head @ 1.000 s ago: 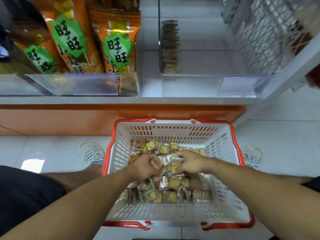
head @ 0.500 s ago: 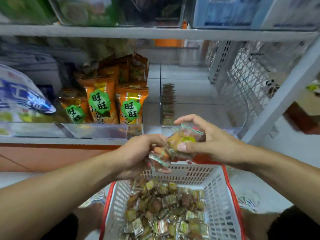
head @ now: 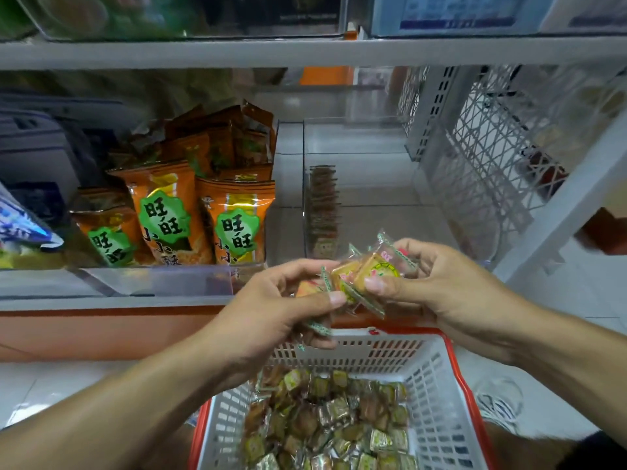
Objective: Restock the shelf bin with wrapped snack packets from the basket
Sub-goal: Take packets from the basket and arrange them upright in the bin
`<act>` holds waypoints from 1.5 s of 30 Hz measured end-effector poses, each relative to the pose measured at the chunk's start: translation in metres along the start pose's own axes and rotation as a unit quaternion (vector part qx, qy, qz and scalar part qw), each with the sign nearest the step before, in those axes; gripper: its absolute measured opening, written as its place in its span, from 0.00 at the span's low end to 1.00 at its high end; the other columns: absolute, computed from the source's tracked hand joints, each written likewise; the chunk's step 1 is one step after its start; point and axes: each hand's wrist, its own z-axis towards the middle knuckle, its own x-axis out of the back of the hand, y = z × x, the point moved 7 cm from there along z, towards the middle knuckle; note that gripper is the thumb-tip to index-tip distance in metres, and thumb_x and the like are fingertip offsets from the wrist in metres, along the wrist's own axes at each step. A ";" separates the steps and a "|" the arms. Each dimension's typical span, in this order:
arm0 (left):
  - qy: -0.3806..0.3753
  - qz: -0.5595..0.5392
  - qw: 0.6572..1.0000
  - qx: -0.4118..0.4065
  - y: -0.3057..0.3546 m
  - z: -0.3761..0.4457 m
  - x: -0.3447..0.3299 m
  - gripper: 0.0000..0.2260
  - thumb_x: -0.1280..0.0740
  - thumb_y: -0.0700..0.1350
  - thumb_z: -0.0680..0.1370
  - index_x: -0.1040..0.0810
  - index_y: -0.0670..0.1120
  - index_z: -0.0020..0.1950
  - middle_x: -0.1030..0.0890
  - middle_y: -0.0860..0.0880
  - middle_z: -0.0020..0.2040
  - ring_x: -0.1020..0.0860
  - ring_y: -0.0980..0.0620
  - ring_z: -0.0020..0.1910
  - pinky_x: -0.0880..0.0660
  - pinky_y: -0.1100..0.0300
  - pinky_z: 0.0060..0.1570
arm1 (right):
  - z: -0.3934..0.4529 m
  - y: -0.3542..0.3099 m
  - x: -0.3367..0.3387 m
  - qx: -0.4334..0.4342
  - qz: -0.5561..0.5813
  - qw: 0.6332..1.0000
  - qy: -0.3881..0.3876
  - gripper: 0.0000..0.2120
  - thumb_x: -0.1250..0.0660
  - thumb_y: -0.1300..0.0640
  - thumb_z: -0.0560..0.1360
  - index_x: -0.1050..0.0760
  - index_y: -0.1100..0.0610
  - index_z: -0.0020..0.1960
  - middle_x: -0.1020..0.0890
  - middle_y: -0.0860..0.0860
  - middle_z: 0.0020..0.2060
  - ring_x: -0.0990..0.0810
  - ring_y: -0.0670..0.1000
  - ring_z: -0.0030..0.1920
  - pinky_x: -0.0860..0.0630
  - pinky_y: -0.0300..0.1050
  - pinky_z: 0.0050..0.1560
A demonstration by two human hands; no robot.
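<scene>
A grey metal shelf [head: 305, 52] is spanning above the clear plastic bin [head: 356, 184], mostly unfilled. Below the bin, a white red-rimmed basket [head: 437, 385] is sitting. Left hand [head: 271, 310] and right hand [head: 437, 286] are pinching clear-wrapped snack packets [head: 366, 269] before the bin.

Single head-worn wide-angle view, facing forward and down, close above the basket [head: 437, 374], toward the shelf bin [head: 356, 171].

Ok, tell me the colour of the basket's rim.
Red, over white lattice walls; the basket rim shows best in the head view, lower right.
</scene>
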 end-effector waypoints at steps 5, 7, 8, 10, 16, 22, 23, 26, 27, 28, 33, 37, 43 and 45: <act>-0.025 -0.068 0.997 0.028 -0.003 0.003 -0.006 0.14 0.24 0.43 0.73 0.15 0.46 0.58 0.15 0.41 0.58 0.15 0.50 0.50 0.16 0.56 0.37 | -0.003 -0.008 0.009 -0.021 0.053 0.998 -0.019 0.18 0.23 0.57 0.68 0.18 0.62 0.56 0.14 0.57 0.53 0.14 0.51 0.48 0.16 0.47 0.47; -0.032 -0.080 0.996 0.030 -0.002 0.003 -0.006 0.15 0.23 0.43 0.73 0.15 0.46 0.59 0.15 0.40 0.59 0.15 0.49 0.51 0.16 0.56 0.37 | -0.004 -0.017 0.023 0.000 0.056 0.998 0.008 0.17 0.21 0.60 0.65 0.15 0.60 0.53 0.14 0.56 0.55 0.13 0.53 0.50 0.17 0.48 0.48; -0.032 -0.079 0.996 0.031 -0.002 0.002 -0.005 0.16 0.23 0.44 0.72 0.15 0.45 0.60 0.16 0.39 0.60 0.15 0.48 0.52 0.16 0.56 0.37 | -0.004 -0.023 0.028 0.018 0.043 0.999 0.020 0.15 0.20 0.61 0.63 0.14 0.56 0.49 0.14 0.57 0.55 0.13 0.54 0.51 0.17 0.47 0.48; -0.032 -0.072 0.996 0.034 -0.003 0.001 -0.005 0.17 0.22 0.44 0.72 0.15 0.44 0.60 0.16 0.39 0.60 0.15 0.48 0.52 0.16 0.56 0.36 | -0.006 -0.034 0.035 0.058 -0.016 0.998 0.022 0.14 0.20 0.59 0.61 0.14 0.52 0.46 0.13 0.57 0.51 0.13 0.53 0.47 0.17 0.44 0.44; -0.026 -0.035 0.998 0.035 -0.007 0.000 -0.008 0.16 0.24 0.44 0.71 0.15 0.44 0.58 0.17 0.37 0.59 0.17 0.49 0.48 0.16 0.56 0.37 | -0.016 -0.028 0.015 0.073 -0.206 0.973 -0.079 0.14 0.23 0.52 0.72 0.16 0.51 0.57 0.15 0.50 0.43 0.21 0.43 0.40 0.25 0.33 0.40; 0.053 -0.087 0.994 -0.042 -0.005 -0.001 -0.007 0.20 0.22 0.46 0.66 0.14 0.49 0.58 0.15 0.39 0.56 0.18 0.44 0.53 0.16 0.54 0.40 | -0.013 0.001 0.015 0.021 0.040 0.996 0.071 0.14 0.27 0.54 0.70 0.17 0.53 0.55 0.16 0.55 0.46 0.17 0.48 0.42 0.19 0.42 0.39; 0.066 -0.096 0.992 -0.056 -0.005 -0.002 -0.006 0.20 0.22 0.46 0.66 0.14 0.49 0.58 0.15 0.39 0.56 0.17 0.44 0.53 0.16 0.54 0.41 | -0.014 0.010 0.011 -0.005 0.094 0.993 0.076 0.11 0.27 0.55 0.70 0.16 0.53 0.52 0.15 0.53 0.45 0.17 0.48 0.42 0.19 0.43 0.38; 0.091 -0.098 0.987 -0.084 -0.003 -0.004 -0.008 0.21 0.21 0.47 0.65 0.15 0.51 0.58 0.14 0.40 0.55 0.16 0.44 0.51 0.16 0.54 0.42 | -0.018 0.025 -0.003 -0.047 0.186 0.978 0.078 0.12 0.27 0.53 0.68 0.16 0.54 0.50 0.14 0.52 0.49 0.17 0.49 0.44 0.20 0.42 0.38; 0.093 -0.097 0.987 -0.089 -0.003 -0.004 -0.009 0.20 0.20 0.48 0.65 0.14 0.52 0.57 0.14 0.41 0.54 0.16 0.45 0.48 0.16 0.54 0.42 | -0.019 0.028 -0.007 -0.049 0.185 0.978 0.082 0.15 0.27 0.52 0.67 0.17 0.55 0.52 0.14 0.52 0.51 0.17 0.48 0.45 0.21 0.41 0.39; 0.091 -0.096 0.987 -0.092 -0.002 -0.005 -0.011 0.20 0.20 0.47 0.65 0.14 0.52 0.56 0.14 0.43 0.53 0.15 0.46 0.46 0.16 0.54 0.41 | -0.019 0.030 -0.009 -0.052 0.181 0.978 0.087 0.18 0.27 0.51 0.68 0.17 0.57 0.56 0.14 0.54 0.52 0.17 0.48 0.46 0.21 0.41 0.39; 0.084 -0.072 0.990 -0.086 -0.004 -0.004 -0.011 0.22 0.18 0.45 0.62 0.16 0.51 0.55 0.14 0.41 0.54 0.13 0.45 0.46 0.17 0.55 0.41 | -0.021 0.038 -0.015 -0.072 0.163 0.980 0.092 0.22 0.28 0.49 0.73 0.19 0.60 0.61 0.14 0.56 0.54 0.17 0.49 0.48 0.23 0.43 0.46; 0.068 -0.038 0.993 -0.092 -0.002 -0.003 -0.011 0.22 0.18 0.42 0.64 0.15 0.52 0.56 0.14 0.42 0.55 0.13 0.44 0.48 0.17 0.56 0.41 | -0.018 0.035 -0.017 -0.058 0.143 0.985 0.078 0.22 0.30 0.46 0.73 0.18 0.59 0.61 0.14 0.56 0.55 0.17 0.50 0.49 0.24 0.44 0.49; 0.058 0.020 0.991 -0.118 0.002 -0.004 -0.011 0.21 0.19 0.43 0.64 0.14 0.56 0.55 0.13 0.48 0.53 0.13 0.48 0.49 0.17 0.58 0.44 | -0.015 0.030 -0.027 -0.054 0.170 0.984 0.025 0.23 0.38 0.45 0.78 0.22 0.57 0.67 0.16 0.55 0.60 0.18 0.52 0.55 0.25 0.48 0.55; 0.058 0.018 0.991 -0.122 0.003 -0.004 -0.010 0.21 0.20 0.41 0.64 0.14 0.56 0.54 0.13 0.48 0.52 0.13 0.49 0.48 0.18 0.61 0.43 | -0.014 0.029 -0.029 -0.052 0.180 0.982 0.014 0.22 0.39 0.49 0.78 0.23 0.58 0.67 0.17 0.57 0.61 0.18 0.52 0.54 0.26 0.49 0.55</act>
